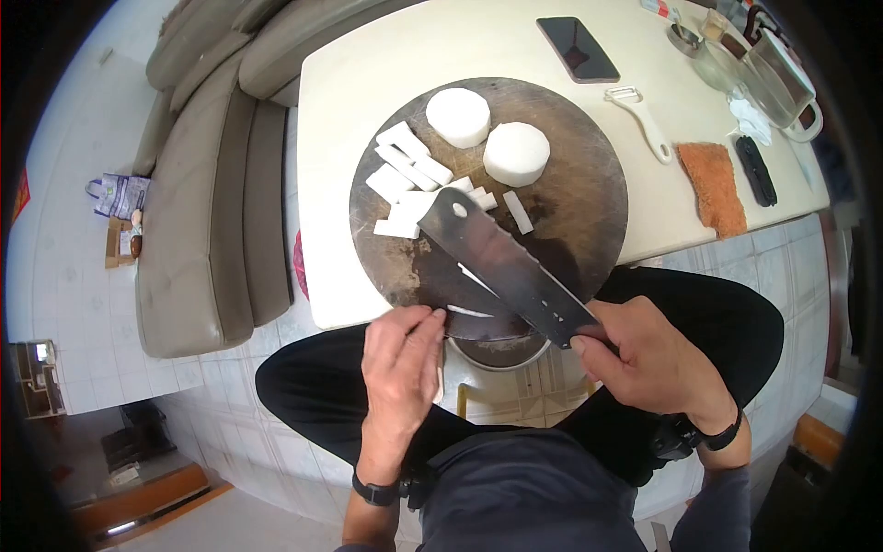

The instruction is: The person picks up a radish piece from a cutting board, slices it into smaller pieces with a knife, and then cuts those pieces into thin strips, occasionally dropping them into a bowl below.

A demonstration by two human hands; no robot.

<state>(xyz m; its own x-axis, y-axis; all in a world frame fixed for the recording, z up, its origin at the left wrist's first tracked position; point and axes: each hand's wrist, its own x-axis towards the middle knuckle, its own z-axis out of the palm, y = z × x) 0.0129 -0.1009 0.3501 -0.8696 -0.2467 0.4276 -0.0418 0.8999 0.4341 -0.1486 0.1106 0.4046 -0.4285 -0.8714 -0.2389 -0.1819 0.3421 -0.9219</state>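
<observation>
My right hand [648, 359] grips a dark cleaver [506, 267] by its handle end. The blade lies slantwise over the round wooden chopping board [589, 166], its far end covering part of the cut pieces. At the board's near edge is my left hand [397, 359], fingers pressed together; what they hold, if anything, is hidden. Beside its fingertips lies a thin white sliver [469, 312]. Two thick white radish rounds [458, 118] stand at the back of the board. Several radish sticks [403, 164] are heaped left of them, and a single stick [518, 212] lies apart.
A metal bowl [504, 355] sits below the board's near edge. On the cream table [368, 64] are a phone [578, 49], a peeler [641, 123], an orange-brown cloth [711, 189], a black object [755, 171] and a clear jug [778, 78]. A sofa [198, 221] stands left.
</observation>
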